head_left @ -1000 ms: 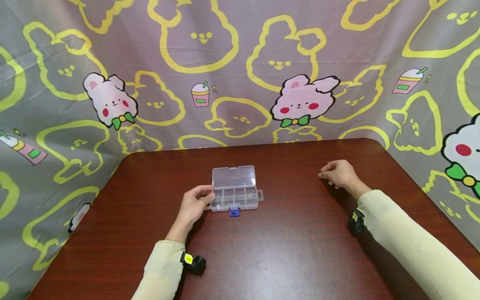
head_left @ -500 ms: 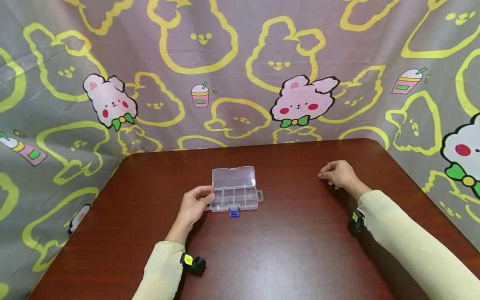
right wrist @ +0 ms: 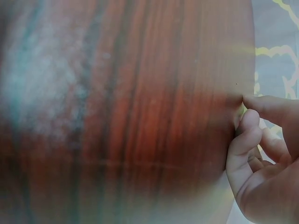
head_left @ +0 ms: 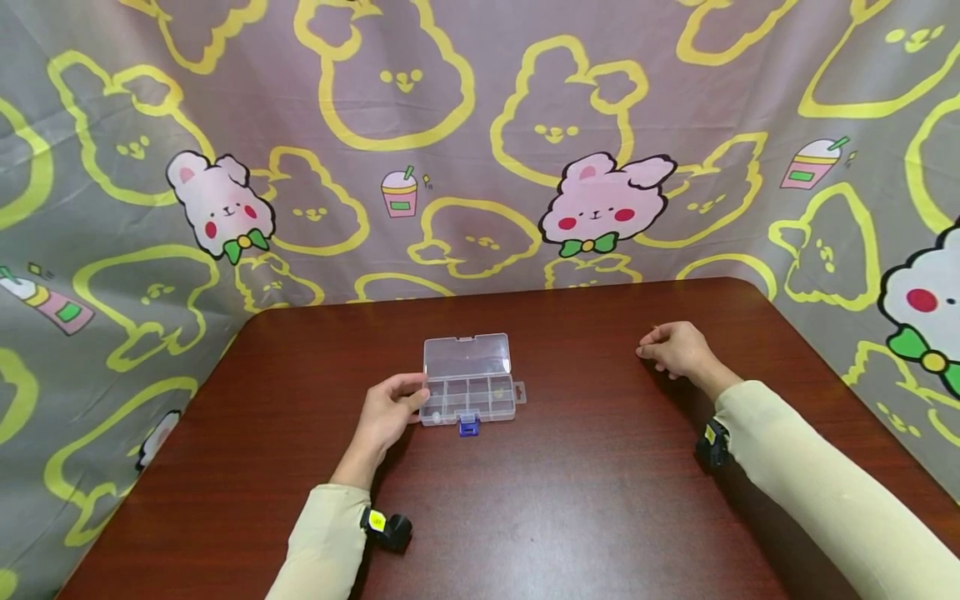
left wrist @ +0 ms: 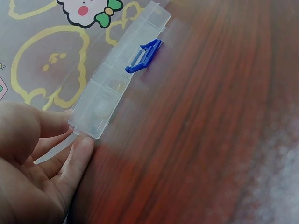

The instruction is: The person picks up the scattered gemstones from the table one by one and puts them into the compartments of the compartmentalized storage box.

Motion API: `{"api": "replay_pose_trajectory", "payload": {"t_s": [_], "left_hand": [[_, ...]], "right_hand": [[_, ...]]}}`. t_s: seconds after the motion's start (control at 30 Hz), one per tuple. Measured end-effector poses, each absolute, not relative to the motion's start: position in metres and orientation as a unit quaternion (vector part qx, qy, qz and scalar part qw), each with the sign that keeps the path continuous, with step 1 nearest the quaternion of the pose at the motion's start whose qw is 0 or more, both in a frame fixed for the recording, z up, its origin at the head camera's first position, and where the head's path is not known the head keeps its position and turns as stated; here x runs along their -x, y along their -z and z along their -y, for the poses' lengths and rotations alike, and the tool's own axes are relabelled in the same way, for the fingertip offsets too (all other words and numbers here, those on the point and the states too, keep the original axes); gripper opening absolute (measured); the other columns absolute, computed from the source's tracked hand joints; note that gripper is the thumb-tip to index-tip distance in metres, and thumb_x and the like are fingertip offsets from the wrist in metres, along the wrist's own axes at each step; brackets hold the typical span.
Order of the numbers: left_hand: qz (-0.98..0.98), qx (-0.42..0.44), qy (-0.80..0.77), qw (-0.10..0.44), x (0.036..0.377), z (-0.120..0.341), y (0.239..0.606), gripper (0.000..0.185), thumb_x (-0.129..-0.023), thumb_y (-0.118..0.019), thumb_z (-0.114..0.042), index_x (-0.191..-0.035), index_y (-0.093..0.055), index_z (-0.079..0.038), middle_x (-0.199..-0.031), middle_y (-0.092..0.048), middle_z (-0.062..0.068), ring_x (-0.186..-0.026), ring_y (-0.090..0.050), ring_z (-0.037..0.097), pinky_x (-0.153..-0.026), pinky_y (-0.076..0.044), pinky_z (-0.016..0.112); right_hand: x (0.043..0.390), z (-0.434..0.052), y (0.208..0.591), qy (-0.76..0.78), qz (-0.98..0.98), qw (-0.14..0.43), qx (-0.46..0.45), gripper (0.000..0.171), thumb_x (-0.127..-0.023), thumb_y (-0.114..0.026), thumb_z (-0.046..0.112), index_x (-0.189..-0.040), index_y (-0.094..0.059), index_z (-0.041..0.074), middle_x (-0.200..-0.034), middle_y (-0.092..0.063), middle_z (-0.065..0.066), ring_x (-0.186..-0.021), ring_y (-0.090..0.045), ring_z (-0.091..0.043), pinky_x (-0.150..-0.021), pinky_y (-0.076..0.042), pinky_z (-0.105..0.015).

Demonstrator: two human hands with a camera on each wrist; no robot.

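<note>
A clear plastic compartment box point(head_left: 480, 395) lies on the table, its lid point(head_left: 467, 356) raised at the back and a blue latch point(head_left: 468, 426) at its front. My left hand point(head_left: 387, 414) holds the box's left end between thumb and fingers, also visible in the left wrist view. A whitish round bead point(head_left: 437, 417) sits in the front left compartment, a yellowish one point(head_left: 499, 392) towards the right. Far to the right, my right hand point(head_left: 677, 347) is low over the tabletop, thumb and forefinger drawn together. A tiny yellowish bit point(right wrist: 242, 110) shows between those fingertips; its kind is unclear.
The brown wooden table point(head_left: 555, 500) has rounded far corners. A grey curtain point(head_left: 480, 108) with bunny prints hangs behind it and along both sides. A hang tab point(head_left: 521, 392) juts from the box's right end. Each wrist wears a small black camera point(head_left: 388, 528).
Both hands and the box stay in place. The head view has shifted very slightly.
</note>
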State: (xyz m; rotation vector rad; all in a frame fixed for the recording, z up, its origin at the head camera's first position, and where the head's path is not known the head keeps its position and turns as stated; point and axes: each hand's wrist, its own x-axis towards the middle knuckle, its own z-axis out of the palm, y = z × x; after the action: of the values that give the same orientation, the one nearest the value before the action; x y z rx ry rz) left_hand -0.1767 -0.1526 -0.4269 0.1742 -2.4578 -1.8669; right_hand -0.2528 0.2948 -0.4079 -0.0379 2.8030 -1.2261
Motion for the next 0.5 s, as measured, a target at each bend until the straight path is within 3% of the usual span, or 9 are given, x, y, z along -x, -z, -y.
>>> {"api": "replay_pose_trajectory", "payload": {"t_s": [0.3,0.5], "left_hand": [[0.795,-0.056,0.603,0.023,0.1748,0.152,0.426,0.028,-0.094,-0.069,-0.002,-0.121,-0.069,0.0,-0.116,-0.068,0.019,-0.093,-0.067,0.022,-0.071,-0.059,0.031],[0.796,-0.052,0.603,0.026,0.1757,0.1525,0.4263,0.027,-0.094,-0.069,-0.002,-0.121,-0.07,0.0,-0.116,-0.068,0.02,-0.094,-0.066,0.023,-0.072,-0.059,0.031]], "right_hand": [[0.2477,-0.2945,0.4051,0.403,-0.914,0.038,0.015,0.019,-0.093,-0.071,0.011,-0.099,-0.07,-0.007,-0.095,-0.065,-0.016,-0.059,-0.059,-0.015,-0.049,-0.052,-0.031],[0.2453,-0.2953,0.4015,0.408,-0.912,0.027,0.02,0.019,-0.092,-0.071,0.01,-0.098,-0.071,-0.008,-0.087,-0.067,-0.014,-0.057,-0.058,-0.014,-0.047,-0.051,-0.031]]}}
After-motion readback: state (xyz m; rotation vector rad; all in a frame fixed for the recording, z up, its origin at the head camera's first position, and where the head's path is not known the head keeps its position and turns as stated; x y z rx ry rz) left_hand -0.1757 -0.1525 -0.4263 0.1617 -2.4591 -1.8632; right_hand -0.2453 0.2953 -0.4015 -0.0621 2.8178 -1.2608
